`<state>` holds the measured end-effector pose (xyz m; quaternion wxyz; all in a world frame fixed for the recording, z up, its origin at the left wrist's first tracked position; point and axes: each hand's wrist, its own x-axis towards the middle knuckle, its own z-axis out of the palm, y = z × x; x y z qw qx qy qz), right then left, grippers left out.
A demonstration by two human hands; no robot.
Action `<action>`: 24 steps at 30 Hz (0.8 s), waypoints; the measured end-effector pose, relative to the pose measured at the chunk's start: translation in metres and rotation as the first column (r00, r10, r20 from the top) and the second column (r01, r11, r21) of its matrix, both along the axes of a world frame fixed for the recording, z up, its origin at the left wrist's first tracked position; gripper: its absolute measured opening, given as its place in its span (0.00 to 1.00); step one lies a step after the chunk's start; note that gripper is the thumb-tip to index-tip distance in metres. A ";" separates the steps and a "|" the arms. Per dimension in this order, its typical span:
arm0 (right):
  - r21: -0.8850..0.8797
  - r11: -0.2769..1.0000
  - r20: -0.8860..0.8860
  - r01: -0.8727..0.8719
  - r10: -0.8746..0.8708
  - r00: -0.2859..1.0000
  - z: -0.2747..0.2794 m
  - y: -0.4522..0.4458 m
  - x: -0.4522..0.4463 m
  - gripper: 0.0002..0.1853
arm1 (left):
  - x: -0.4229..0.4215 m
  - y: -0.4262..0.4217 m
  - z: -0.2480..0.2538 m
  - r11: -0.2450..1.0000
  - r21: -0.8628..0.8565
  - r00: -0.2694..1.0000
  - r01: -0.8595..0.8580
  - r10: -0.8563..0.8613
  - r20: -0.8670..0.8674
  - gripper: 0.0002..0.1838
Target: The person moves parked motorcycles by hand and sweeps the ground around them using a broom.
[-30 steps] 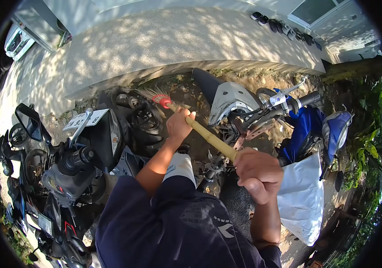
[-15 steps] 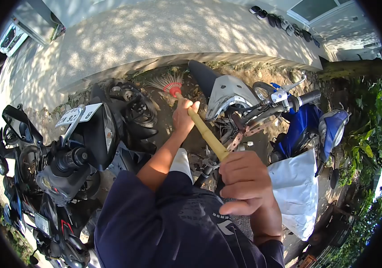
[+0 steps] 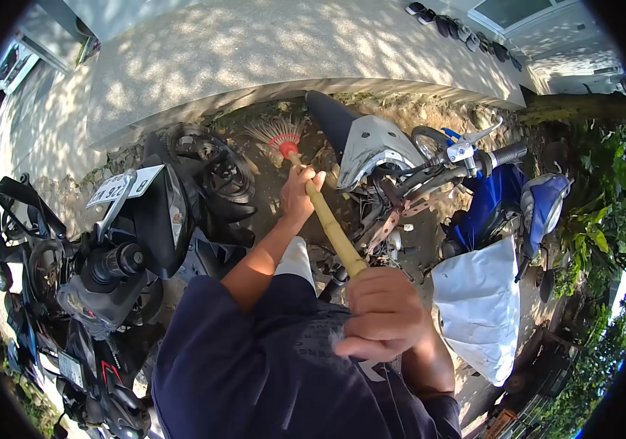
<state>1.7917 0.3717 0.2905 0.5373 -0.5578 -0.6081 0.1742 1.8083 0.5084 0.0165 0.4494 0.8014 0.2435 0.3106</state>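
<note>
A rake (image 3: 336, 233) with a yellow bamboo handle slants away from my body. Its red head (image 3: 285, 140) and thin fanned tines rest on or just over the leaf-strewn dirt beside the concrete ledge. My left hand (image 3: 300, 193) is wrapped round the lower handle, close to the head. Near my chest, my right hand (image 3: 384, 312) grips the upper end, its fingers closed over the bamboo. The head lies between the dark wheel of a parked motorbike (image 3: 214, 164) and the grey-white tail panel (image 3: 380, 146) of another bike.
Parked black motorbikes (image 3: 119, 256) crowd the left side. To the right stand a handlebar (image 3: 474, 157), a blue motorbike (image 3: 492, 208) and a white sack (image 3: 478, 311). A concrete ledge (image 3: 254, 58) runs across the back, with several shoes (image 3: 463, 33) on it. Green plants (image 3: 598, 234) grow at far right.
My right hand has moved a little left and down with the handle end. The rake head and my left hand have barely shifted. The whole view has tilted slightly.
</note>
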 end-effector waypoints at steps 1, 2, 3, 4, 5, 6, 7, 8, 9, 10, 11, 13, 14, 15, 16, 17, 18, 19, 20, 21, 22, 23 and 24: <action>-0.015 0.999 0.022 0.049 -0.048 0.999 -0.018 0.001 0.000 0.17 | 0.004 -0.001 -0.027 1.000 -0.005 0.999 -0.004 0.004 0.032 0.15; -0.026 0.995 0.048 0.095 -0.093 0.994 -0.032 0.003 0.001 0.16 | 0.009 -0.001 -0.054 1.000 -0.007 0.998 -0.010 0.011 0.067 0.15; -0.037 0.990 0.075 0.134 -0.131 0.989 -0.039 0.006 0.002 0.16 | 0.013 0.001 -0.067 1.000 -0.010 0.994 -0.023 0.024 0.103 0.14; -0.038 0.991 0.067 0.125 -0.122 0.990 -0.032 0.005 0.003 0.16 | 0.006 0.002 -0.049 0.986 -0.116 0.993 0.121 -0.118 0.026 0.15; -0.045 0.992 0.050 0.118 -0.116 0.992 -0.015 -0.001 0.002 0.16 | -0.004 0.002 -0.030 0.967 -0.066 0.965 0.246 -0.251 -0.073 0.16; -0.052 0.992 0.035 0.114 -0.112 0.993 0.001 -0.004 -0.002 0.16 | -0.012 0.000 -0.012 0.936 -0.019 0.926 0.352 -0.351 -0.139 0.16; -0.030 0.993 0.032 0.114 -0.113 0.993 0.016 -0.005 -0.009 0.16 | -0.015 0.000 0.003 0.891 0.030 0.876 0.454 -0.439 -0.200 0.16; -0.008 0.994 0.033 0.113 -0.112 0.993 0.032 -0.007 -0.016 0.16 | -0.019 0.000 0.018 0.887 0.015 0.875 0.461 -0.452 -0.173 0.16; 0.013 0.993 0.033 0.113 -0.114 0.993 0.042 -0.009 -0.021 0.17 | -0.025 -0.003 0.031 0.882 -0.001 0.873 0.471 -0.466 -0.145 0.15; 0.020 0.997 0.051 0.081 -0.082 0.995 0.047 -0.012 -0.022 0.17 | -0.028 -0.005 0.038 0.874 -0.017 0.867 0.485 -0.484 -0.119 0.14; 0.026 0.998 0.065 0.052 -0.054 0.996 0.051 -0.016 -0.022 0.17 | -0.028 -0.006 0.041 0.890 -0.021 0.879 0.456 -0.454 -0.146 0.14; 0.018 0.997 0.080 0.077 -0.078 0.994 0.047 -0.019 -0.027 0.17 | -0.023 -0.007 0.041 0.918 -0.030 0.897 0.395 -0.392 -0.204 0.14; 0.007 0.992 0.081 0.128 -0.128 0.988 0.037 -0.019 -0.031 0.17 | -0.016 -0.007 0.037 0.945 -0.011 0.928 0.328 -0.325 -0.182 0.15; -0.003 0.984 0.083 0.177 -0.176 0.981 0.025 -0.019 -0.036 0.17 | -0.006 -0.007 0.025 0.963 -0.005 0.956 0.270 -0.269 -0.118 0.15; -0.018 0.982 0.104 0.188 -0.185 0.977 0.007 -0.014 -0.031 0.15 | 0.006 -0.008 0.004 0.977 -0.001 0.976 0.211 -0.211 -0.053 0.15; -0.071 0.967 0.170 0.245 -0.230 0.958 -0.020 -0.008 -0.028 0.14 | 0.016 -0.006 -0.024 0.988 0.001 0.988 0.153 -0.153 0.013 0.16; -0.116 0.946 0.242 0.302 -0.268 0.933 -0.041 -0.003 -0.028 0.14 | 0.020 -0.004 -0.051 0.956 -0.081 0.956 0.281 -0.286 -0.068 0.16; -0.131 0.945 0.222 0.300 -0.267 0.938 -0.048 -0.003 -0.031 0.14 | 0.023 -0.001 -0.079 0.906 -0.169 0.899 0.389 -0.413 -0.146 0.16; -0.150 0.945 0.202 0.291 -0.259 0.945 -0.053 -0.003 -0.034 0.14 | 0.014 -0.004 -0.081 0.888 -0.152 0.870 0.433 -0.456 -0.187 0.15; -0.172 0.946 0.181 0.274 -0.244 0.953 -0.054 -0.005 -0.035 0.13 | 0.006 -0.007 -0.081 0.872 -0.140 0.842 0.469 -0.489 -0.229 0.15; -0.158 0.941 0.197 0.300 -0.268 0.943 -0.041 -0.009 -0.038 0.14 | -0.002 -0.008 -0.071 0.852 -0.065 0.838 0.519 -0.522 -0.157 0.15; -0.123 0.944 0.172 0.305 -0.283 0.944 -0.026 -0.013 -0.042 0.15 | -0.009 -0.011 -0.060 0.855 -0.048 0.842 0.516 -0.517 -0.154 0.15; -0.086 0.944 0.148 0.318 -0.303 0.941 -0.008 -0.018 -0.046 0.16 | -0.015 -0.012 -0.038 0.854 -0.028 0.843 0.519 -0.517 -0.151 0.15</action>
